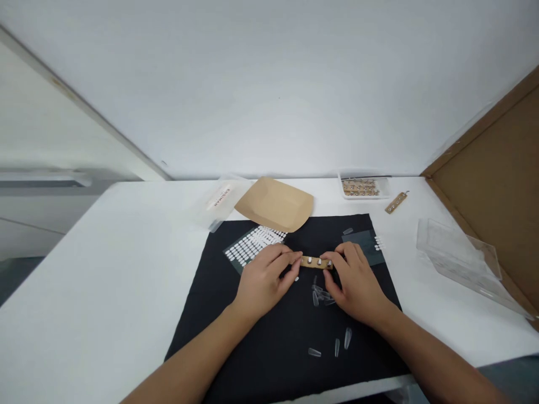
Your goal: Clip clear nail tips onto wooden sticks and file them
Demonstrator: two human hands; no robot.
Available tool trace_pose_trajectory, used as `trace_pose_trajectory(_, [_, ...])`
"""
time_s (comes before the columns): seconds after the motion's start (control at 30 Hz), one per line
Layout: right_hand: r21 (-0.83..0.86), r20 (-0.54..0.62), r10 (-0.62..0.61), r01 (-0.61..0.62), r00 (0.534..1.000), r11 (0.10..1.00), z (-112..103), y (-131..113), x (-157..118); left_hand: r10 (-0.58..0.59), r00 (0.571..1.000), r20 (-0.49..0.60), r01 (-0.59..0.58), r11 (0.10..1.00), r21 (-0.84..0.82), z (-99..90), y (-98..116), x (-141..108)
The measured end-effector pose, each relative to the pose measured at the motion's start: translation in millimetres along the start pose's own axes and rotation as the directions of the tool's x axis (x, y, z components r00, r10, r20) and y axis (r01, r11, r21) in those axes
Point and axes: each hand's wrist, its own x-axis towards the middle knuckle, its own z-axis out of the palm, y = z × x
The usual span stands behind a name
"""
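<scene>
Strip: brown, studded (314, 262), over the black cloth (248, 353) on the bench (109, 297), spanning the gap between my two hands. My left hand (263, 280) pinches its left end, thumb and fingertips together. My right hand (357, 286) has the right end, index finger along the far edge, thumb at the near edge. White-topped studs sit between my fingers, facing up. Can't tell if strip touches cloth. Clear nail tips (315, 298) lie just beside my right thumb.
</scene>
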Motion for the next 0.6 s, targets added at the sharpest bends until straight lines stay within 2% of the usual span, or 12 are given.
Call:
trace_pose_trajectory(0.4, [0.007, -0.032, 0.077, -0.077, 0.996, 0.997, 2.2, 4.6, 0.9, 0.058, 0.998, 0.038, -0.058, 0.998, 0.005, 1.1, -5.5, 1.3])
trace_pose_trajectory(0.6, [0.022, -0.028, 0.079, -0.078, 0.996, 0.997, 1.7, 5.8, 0.7, 0.053, 0.997, 0.058, -0.054, 0.998, 0.016, -0.1, -6.2, 2.3])
